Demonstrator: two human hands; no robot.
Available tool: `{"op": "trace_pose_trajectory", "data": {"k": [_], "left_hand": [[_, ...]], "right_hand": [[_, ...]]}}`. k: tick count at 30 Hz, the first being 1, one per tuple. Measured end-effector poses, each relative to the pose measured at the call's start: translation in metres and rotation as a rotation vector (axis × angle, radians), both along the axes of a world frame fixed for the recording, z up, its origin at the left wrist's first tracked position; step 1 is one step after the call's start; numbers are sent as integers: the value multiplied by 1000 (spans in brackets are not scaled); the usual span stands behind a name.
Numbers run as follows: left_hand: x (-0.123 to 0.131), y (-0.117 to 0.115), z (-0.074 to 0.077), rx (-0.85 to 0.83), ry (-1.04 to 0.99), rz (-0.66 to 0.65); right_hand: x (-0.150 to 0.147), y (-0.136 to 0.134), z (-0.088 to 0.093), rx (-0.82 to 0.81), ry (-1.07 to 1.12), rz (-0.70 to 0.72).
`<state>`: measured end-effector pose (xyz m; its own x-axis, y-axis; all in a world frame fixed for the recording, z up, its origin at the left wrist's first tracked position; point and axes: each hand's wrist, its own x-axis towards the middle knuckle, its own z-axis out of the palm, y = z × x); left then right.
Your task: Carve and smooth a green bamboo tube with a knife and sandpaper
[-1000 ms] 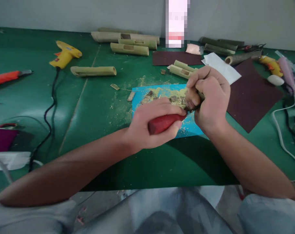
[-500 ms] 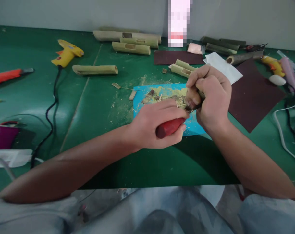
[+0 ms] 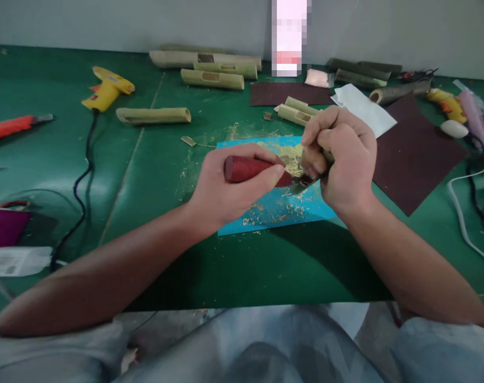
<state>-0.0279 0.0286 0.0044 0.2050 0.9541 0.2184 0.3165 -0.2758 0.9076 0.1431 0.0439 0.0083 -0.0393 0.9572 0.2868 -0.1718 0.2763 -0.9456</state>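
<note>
My left hand is closed around the thick red handle of a carving tool. The handle lies almost level, its butt end to the left. Its working end meets a short bamboo piece, and the exact blade shape is hard to make out. My right hand grips that bamboo piece, hiding most of it behind the fingers. Both hands are over a blue sheet strewn with pale shavings.
Cut bamboo tubes lie behind and left. A yellow glue gun with a black cord lies at the left. Brown sandpaper and crumpled white paper are at the right. An orange-handled tool sits far left.
My left hand has moved left and up, and the red handle has turned from slanting to nearly level. My right hand stays almost in place with the bamboo piece.
</note>
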Motion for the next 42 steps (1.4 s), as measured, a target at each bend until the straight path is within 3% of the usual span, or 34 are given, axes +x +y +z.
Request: {"op": "trace_pose_trajectory", "data": {"k": [5,16,25,31,36,42], "left_hand": [[-1,7,-16,-196,-267,16],[2,12,-27,-421,-461,-17],[7,0,-39,-489,-591,31],[14,-13,-41,-523,-635,105],[19,-19,-41,-564,-647,201],[24,-29,-36,-441,-608,228]], "right_hand": [[-2,1,2,15,57,67],[-1,2,3,-22,43,75],[-5,1,0,42,180,72],[-7,-2,1,2,94,-10],[-10,-5,-1,40,112,5],[-6,-3,-3,75,115,-28]]}}
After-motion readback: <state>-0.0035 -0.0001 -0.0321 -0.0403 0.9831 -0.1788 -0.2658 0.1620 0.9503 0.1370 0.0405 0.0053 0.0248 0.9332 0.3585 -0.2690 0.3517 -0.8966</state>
